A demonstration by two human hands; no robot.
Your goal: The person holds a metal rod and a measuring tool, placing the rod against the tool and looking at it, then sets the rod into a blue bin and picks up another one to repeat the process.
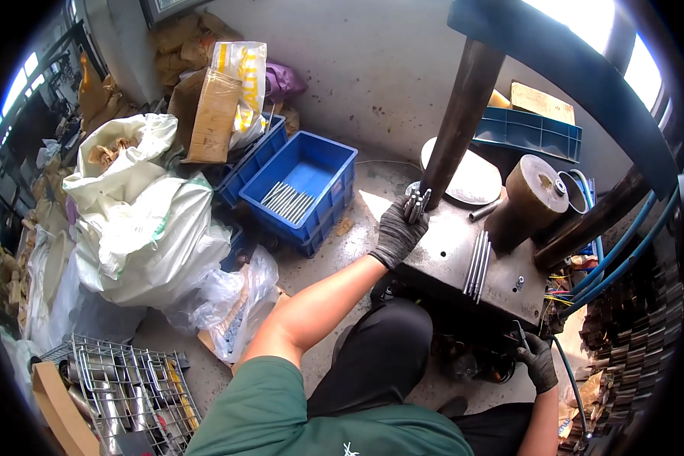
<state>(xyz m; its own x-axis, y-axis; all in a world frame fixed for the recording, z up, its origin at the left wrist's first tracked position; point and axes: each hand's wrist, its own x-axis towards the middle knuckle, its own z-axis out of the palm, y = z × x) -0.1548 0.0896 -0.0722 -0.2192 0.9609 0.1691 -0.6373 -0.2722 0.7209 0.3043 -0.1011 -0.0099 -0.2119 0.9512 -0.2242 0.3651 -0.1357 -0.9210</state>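
Observation:
My left hand (400,234), in a dark grey work glove, is closed round a bundle of short metal rods (416,204) whose ends stick up beside a dark steel column (463,114). Lower down at the right, my gloved right hand (539,365) is closed on a thin metal rod or lever (522,335) by the front corner of the machine's steel plate (442,285); whether it is fixed to the machine I cannot tell. Several long thin metal rods (476,266) lie side by side on that plate, between my hands. Behind them stands a thick metal cylinder (526,199).
A blue crate (334,163) with several metal rods (287,204) stands on the floor beyond my left arm. White sacks (148,235) and a wire basket (121,380) of metal parts are at the left. Blue hoses (612,254) and stacked metal pieces (646,342) are at the right.

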